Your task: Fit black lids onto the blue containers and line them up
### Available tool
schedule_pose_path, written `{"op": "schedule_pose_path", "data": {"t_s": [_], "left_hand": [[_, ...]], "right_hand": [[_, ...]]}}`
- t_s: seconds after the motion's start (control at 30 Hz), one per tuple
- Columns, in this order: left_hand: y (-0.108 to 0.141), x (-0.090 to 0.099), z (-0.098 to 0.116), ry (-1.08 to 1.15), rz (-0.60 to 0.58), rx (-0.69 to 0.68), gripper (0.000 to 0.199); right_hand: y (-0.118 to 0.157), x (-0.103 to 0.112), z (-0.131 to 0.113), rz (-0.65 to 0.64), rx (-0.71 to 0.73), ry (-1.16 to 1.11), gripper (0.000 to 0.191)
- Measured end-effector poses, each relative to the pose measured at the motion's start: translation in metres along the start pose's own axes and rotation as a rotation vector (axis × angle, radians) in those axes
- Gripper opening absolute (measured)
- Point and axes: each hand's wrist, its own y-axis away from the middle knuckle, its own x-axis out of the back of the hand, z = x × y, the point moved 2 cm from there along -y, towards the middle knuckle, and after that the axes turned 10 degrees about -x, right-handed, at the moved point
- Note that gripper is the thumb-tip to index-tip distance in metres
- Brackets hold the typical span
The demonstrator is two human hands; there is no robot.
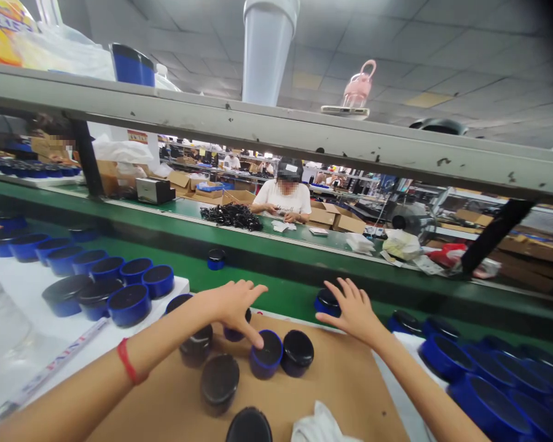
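My left hand (pixel 233 307) reaches over a sheet of brown cardboard (pixel 336 380), fingers spread and thumb pointing down. The thumb is over or against a squat round blue piece with a dark top (pixel 266 353); I cannot tell whether it touches. Beside that stands a glossy black-topped round piece (pixel 297 351), and several similar ones are closer to me. To the right, my right hand (pixel 356 310) is open with fingers apart. Just behind its thumb sits another blue round piece (pixel 326 302) on the green belt (pixel 281 296), partly hidden by the hand.
Rows of blue round pieces (pixel 129 304) stand on a white board at left, and more (pixel 493 405) crowd the right. A white cloth (pixel 320 423) lies on the cardboard. Overhead runs a shelf (pixel 276 126). Across the belt a person (pixel 283 196) works beside black cables (pixel 233 216).
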Motion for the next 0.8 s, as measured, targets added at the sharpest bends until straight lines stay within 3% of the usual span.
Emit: {"op": "schedule_pose_path", "data": {"t_s": [0.1, 0.17, 0.33, 0.47, 0.63, 0.8], "left_hand": [[-0.011, -0.014, 0.018, 0.05, 0.025, -0.117, 0.127], [-0.019, -0.027, 0.027, 0.081, 0.045, -0.176, 0.126], [-0.03, -0.047, 0.04, 0.139, 0.117, -0.301, 0.089], [-0.027, -0.047, 0.05, 0.16, 0.136, -0.315, 0.082], [-0.032, -0.05, 0.077, 0.165, 0.126, -0.197, 0.087], [-0.046, -0.045, 0.095, 0.144, 0.11, -0.055, 0.048]], "right_hand": [[-0.024, -0.019, 0.038, -0.047, -0.092, 0.071, 0.084], [-0.03, -0.029, 0.044, -0.046, -0.057, 0.097, 0.077], [-0.032, -0.035, 0.026, -0.001, 0.045, 0.111, 0.056], [-0.025, -0.022, 0.017, 0.019, -0.014, 0.031, 0.052], [0.023, 0.003, 0.004, -0.025, 0.025, -0.043, 0.053], [0.1, -0.009, -0.006, -0.058, -0.035, -0.058, 0.051]]}}
